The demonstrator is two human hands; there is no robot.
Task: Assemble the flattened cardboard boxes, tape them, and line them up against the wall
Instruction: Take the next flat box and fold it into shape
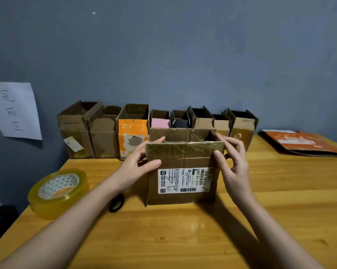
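Both hands' grip on the labelled cardboard box (183, 171), left hand (138, 162) pinching its left edge, right hand (231, 162) its right, box upright mid-surface (183, 230), row of assembled boxes (156, 129) along the far edge by the wall (183, 55), tape roll (59, 193) near the left edge.

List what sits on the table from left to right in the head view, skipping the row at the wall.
Tape roll → black ring → left hand → labelled box → right hand → flattened orange cardboard.
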